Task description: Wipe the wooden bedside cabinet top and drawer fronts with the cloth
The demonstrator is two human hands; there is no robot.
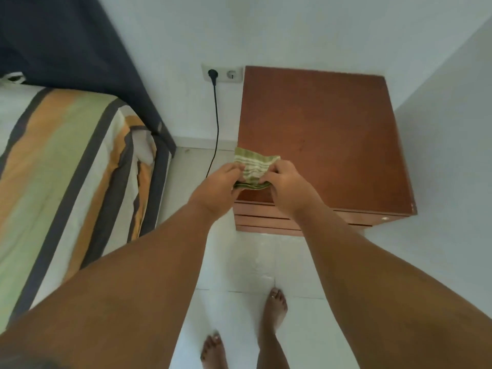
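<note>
A reddish-brown wooden bedside cabinet (324, 129) stands against the white wall, its bare top facing me and its drawer fronts (261, 218) showing as narrow strips below the front edge. A folded green-and-cream striped cloth (253, 166) is held over the cabinet's front left corner. My left hand (215, 190) grips the cloth's left side and my right hand (288, 186) pinches its right side. Whether the cloth touches the top I cannot tell.
A bed with a striped orange, green and grey cover (66, 177) fills the left side. A dark curtain (87, 54) hangs behind it. A black cable (216, 123) runs down from a wall socket (222, 73) left of the cabinet. My bare feet (274, 312) stand on white floor tiles.
</note>
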